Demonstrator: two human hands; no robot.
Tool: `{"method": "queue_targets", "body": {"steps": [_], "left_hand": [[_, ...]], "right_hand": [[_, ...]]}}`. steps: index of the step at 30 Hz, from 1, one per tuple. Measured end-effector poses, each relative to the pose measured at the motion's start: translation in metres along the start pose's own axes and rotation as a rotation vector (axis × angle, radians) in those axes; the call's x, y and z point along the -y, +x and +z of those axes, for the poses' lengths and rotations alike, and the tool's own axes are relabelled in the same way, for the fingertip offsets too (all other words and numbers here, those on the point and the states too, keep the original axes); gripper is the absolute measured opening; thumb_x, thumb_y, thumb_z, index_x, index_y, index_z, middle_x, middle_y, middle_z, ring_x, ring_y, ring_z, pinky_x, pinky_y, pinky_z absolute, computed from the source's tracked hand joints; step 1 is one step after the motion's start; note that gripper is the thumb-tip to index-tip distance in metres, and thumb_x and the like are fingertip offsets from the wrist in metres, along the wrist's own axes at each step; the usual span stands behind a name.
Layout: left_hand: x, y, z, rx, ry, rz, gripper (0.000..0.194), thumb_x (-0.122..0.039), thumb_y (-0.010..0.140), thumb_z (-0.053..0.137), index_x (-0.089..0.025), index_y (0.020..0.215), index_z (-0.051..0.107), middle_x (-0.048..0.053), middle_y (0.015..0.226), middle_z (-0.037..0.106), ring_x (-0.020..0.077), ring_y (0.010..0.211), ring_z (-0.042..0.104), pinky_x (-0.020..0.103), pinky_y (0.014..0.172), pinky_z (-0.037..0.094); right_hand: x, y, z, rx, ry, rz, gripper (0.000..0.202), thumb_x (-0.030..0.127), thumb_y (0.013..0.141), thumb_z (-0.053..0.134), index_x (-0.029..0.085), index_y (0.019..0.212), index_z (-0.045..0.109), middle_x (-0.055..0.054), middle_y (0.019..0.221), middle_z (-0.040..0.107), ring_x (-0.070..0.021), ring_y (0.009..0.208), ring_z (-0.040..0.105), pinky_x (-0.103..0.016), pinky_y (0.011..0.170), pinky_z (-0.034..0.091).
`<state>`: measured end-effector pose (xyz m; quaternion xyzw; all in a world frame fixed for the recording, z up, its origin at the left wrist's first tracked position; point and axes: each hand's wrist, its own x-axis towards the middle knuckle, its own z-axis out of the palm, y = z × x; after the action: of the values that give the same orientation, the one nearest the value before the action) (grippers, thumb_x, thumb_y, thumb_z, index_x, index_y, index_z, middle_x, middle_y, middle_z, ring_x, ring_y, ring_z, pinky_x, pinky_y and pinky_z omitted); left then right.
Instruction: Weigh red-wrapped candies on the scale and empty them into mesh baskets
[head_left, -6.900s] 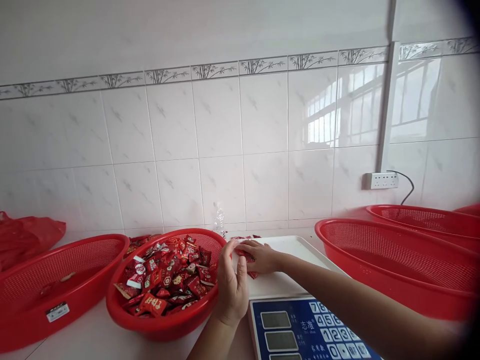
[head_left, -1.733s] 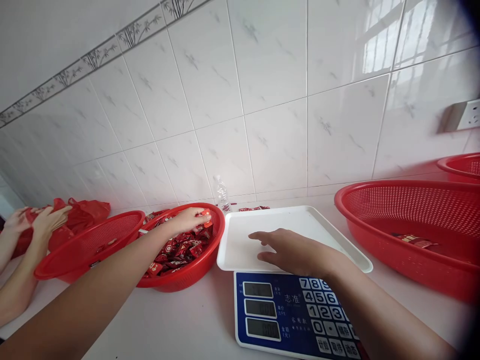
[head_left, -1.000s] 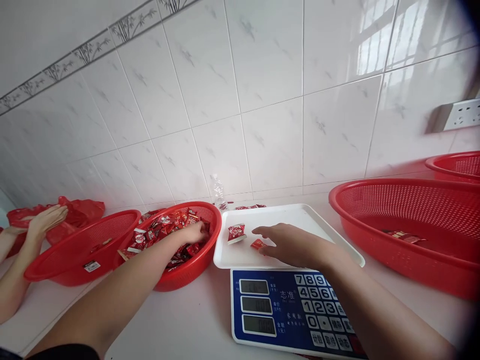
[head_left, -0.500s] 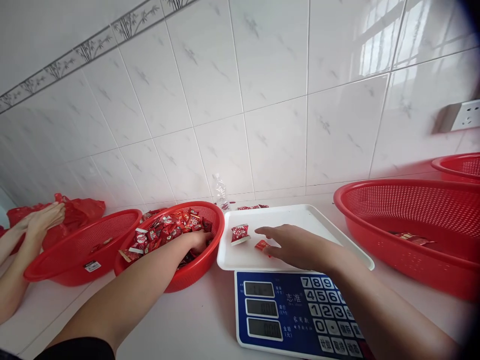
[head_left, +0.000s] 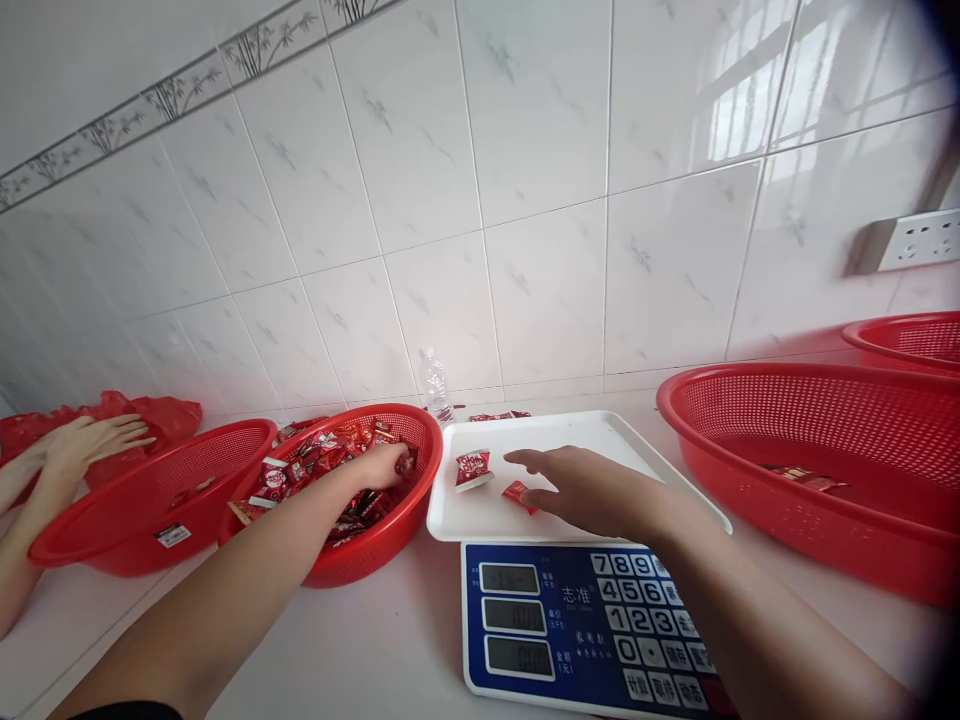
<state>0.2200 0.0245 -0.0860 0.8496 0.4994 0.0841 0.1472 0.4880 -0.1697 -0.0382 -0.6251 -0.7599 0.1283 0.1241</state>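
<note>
Scale (head_left: 555,660) and basket (head_left: 367,566), a hand at each.
A white tray (head_left: 592,436) tops the scale; wrapped packets (head_left: 315,460) fill the basket. The right hand (head_left: 589,488) hangs over the tray, fingers extended, thumb apart. The left hand (head_left: 384,466) is among the packets, fingers bent; its grip cannot be told. On the tray lie a red-and-white packet (head_left: 473,468) and, by the right hand's thumb, a smaller orange-red packet (head_left: 516,492), contact unclear.

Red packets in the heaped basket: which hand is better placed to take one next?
Probably the left hand: it is inside the basket, among the red packets. The right hand is over the white scale tray.
</note>
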Motion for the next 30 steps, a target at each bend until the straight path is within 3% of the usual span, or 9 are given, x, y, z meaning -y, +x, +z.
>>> {"method": "queue_targets", "body": {"steps": [3, 7, 10, 13, 16, 20, 24, 28, 30], "left_hand": [[-0.01, -0.003, -0.022, -0.105, -0.031, 0.0, 0.025, -0.026, 0.061, 0.067, -0.02, 0.083, 0.057, 0.001, 0.078, 0.063, 0.0189, 0.072, 0.059, 0.026, 0.062, 0.043], [-0.043, -0.007, -0.038, -0.172, -0.306, 0.089, 0.038, -0.031, 0.067, 0.066, -0.019, 0.1, 0.053, 0.002, 0.087, 0.063, 0.0177, 0.078, 0.06, 0.028, 0.068, 0.046], [-0.077, -0.013, -0.04, -0.036, -0.394, 0.19, 0.052, -0.028, 0.066, 0.067, -0.018, 0.114, 0.049, 0.005, 0.099, 0.063, 0.0193, 0.09, 0.06, 0.03, 0.08, 0.045], [-0.105, -0.022, -0.034, 0.141, -0.236, 0.24, 0.073, -0.036, 0.064, 0.071, -0.022, 0.129, 0.041, 0.009, 0.12, 0.057, 0.0239, 0.107, 0.055, 0.033, 0.089, 0.041], [-0.119, -0.029, -0.023, 0.275, -0.07, 0.301, 0.075, -0.046, 0.065, 0.069, -0.025, 0.132, 0.042, 0.008, 0.134, 0.048, 0.0272, 0.119, 0.047, 0.033, 0.095, 0.037], [-0.125, -0.036, -0.016, 0.361, 0.032, 0.342, 0.068, -0.048, 0.067, 0.067, -0.024, 0.128, 0.049, 0.007, 0.134, 0.05, 0.0283, 0.12, 0.046, 0.032, 0.096, 0.037], [-0.121, -0.041, -0.027, 0.406, -0.127, 0.303, 0.067, -0.055, 0.072, 0.061, -0.027, 0.13, 0.046, 0.004, 0.138, 0.045, 0.0259, 0.122, 0.045, 0.031, 0.097, 0.036], [-0.096, -0.035, -0.033, 0.084, -0.356, 0.183, 0.048, -0.049, 0.086, 0.043, -0.022, 0.125, 0.047, 0.007, 0.134, 0.048, 0.0213, 0.123, 0.044, 0.03, 0.099, 0.035], [-0.074, -0.029, -0.028, -0.02, -0.318, 0.056, 0.04, -0.04, 0.089, 0.04, -0.017, 0.12, 0.047, 0.01, 0.128, 0.053, 0.0198, 0.118, 0.049, 0.03, 0.097, 0.037]], "right_hand": [[-0.002, 0.0, -0.002, -0.004, 0.014, 0.015, 0.052, 0.041, 0.085, 0.043, 0.023, 0.134, 0.043, -0.009, 0.12, 0.061, -0.0273, 0.107, 0.057, -0.042, 0.087, 0.045], [-0.006, -0.001, -0.002, -0.024, 0.022, 0.008, 0.053, 0.041, 0.084, 0.044, 0.023, 0.135, 0.043, -0.009, 0.122, 0.06, -0.0269, 0.108, 0.056, -0.041, 0.088, 0.044], [-0.008, -0.002, -0.003, -0.031, 0.028, 0.003, 0.053, 0.041, 0.084, 0.044, 0.023, 0.134, 0.043, -0.009, 0.122, 0.06, -0.0273, 0.108, 0.056, -0.042, 0.088, 0.044], [-0.008, -0.003, -0.003, -0.037, 0.036, -0.001, 0.053, 0.042, 0.084, 0.044, 0.023, 0.134, 0.044, -0.01, 0.121, 0.061, -0.0278, 0.107, 0.057, -0.042, 0.087, 0.045], [-0.009, -0.002, -0.001, -0.035, 0.053, -0.02, 0.05, 0.039, 0.083, 0.046, 0.024, 0.13, 0.048, -0.009, 0.119, 0.062, -0.0274, 0.104, 0.058, -0.04, 0.084, 0.046], [-0.009, 0.002, 0.005, -0.016, 0.056, -0.053, 0.048, 0.035, 0.082, 0.047, 0.023, 0.128, 0.05, -0.009, 0.122, 0.06, -0.0276, 0.106, 0.057, -0.04, 0.086, 0.045], [-0.008, 0.003, 0.006, 0.01, 0.088, -0.064, 0.05, 0.032, 0.081, 0.047, 0.025, 0.13, 0.048, -0.007, 0.124, 0.058, -0.0257, 0.106, 0.057, -0.039, 0.088, 0.045], [-0.008, 0.002, 0.002, 0.001, 0.123, -0.069, 0.053, 0.034, 0.081, 0.048, 0.025, 0.133, 0.045, -0.006, 0.127, 0.057, -0.0248, 0.109, 0.056, -0.038, 0.09, 0.044], [-0.008, 0.002, 0.0, -0.03, 0.104, -0.061, 0.054, 0.034, 0.081, 0.048, 0.022, 0.134, 0.044, -0.007, 0.129, 0.055, -0.025, 0.114, 0.052, -0.038, 0.094, 0.042]]}}
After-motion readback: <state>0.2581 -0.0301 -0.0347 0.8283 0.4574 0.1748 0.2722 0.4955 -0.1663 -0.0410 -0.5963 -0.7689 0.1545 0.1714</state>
